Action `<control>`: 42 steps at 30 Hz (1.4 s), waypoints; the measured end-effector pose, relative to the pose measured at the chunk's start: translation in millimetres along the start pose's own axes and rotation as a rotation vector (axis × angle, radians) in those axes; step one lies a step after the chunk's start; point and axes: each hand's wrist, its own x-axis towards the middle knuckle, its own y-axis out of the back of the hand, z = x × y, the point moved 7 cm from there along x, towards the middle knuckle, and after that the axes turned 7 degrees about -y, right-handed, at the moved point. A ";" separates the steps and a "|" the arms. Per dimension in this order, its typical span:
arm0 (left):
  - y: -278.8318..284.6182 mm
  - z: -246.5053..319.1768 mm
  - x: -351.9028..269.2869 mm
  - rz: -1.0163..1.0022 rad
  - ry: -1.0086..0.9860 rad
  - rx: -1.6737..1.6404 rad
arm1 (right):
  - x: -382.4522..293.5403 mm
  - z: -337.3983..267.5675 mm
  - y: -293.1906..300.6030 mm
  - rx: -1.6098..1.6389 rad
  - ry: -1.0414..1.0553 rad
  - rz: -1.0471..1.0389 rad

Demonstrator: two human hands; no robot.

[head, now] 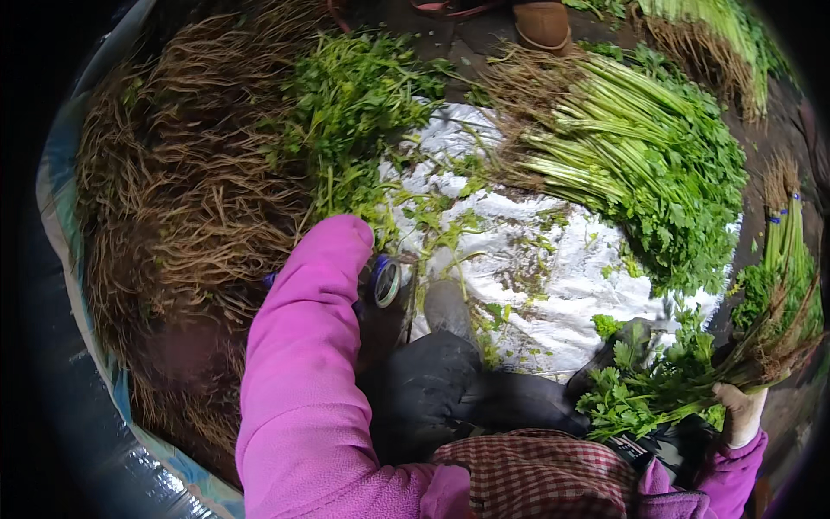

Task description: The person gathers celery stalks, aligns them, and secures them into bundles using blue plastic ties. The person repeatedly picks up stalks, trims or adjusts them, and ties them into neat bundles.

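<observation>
My right hand (739, 407) grips a bunch of celery (681, 383) at the lower right. Its brown roots point up and right, and its leaves hang to the left over my leg. My left hand is out of sight beyond the end of the pink fleece sleeve (305, 344), which reaches toward the mass of rooted plants (214, 194) and loose leafy greens (363, 110). Beside that sleeve is a round blue-rimmed object (386, 281), which looks like a tape roll. Across from me, a pile of celery (609, 143) lies with roots to the left and leaves to the right.
A white plastic sheet (557, 259) with soil and leaf scraps lies before my knees. At the right rest bunches bound with blue bands (778, 217). More celery (707, 39) lies at the top right, near a brown shoe (543, 26). A plastic sheet edge (68, 246) curves along the left.
</observation>
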 end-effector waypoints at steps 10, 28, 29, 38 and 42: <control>97.6 -108.1 24.7 0.949 -0.085 -0.920 | 13.4 -10.4 -7.6 -0.092 -0.076 0.010; 85.7 427.3 -328.6 0.593 -1.378 -0.949 | -40.3 -72.7 -67.1 0.406 0.227 -0.484; 70.2 449.6 -347.9 0.570 -1.500 -1.054 | -53.3 -78.0 -75.2 0.433 0.307 -0.582; 6.1 413.1 -382.9 1.145 -1.394 -1.394 | -99.8 -76.8 -132.2 0.775 0.259 -0.721; -14.1 386.2 -385.3 1.278 -1.376 -1.458 | -108.2 -84.2 -157.9 0.788 0.389 -0.807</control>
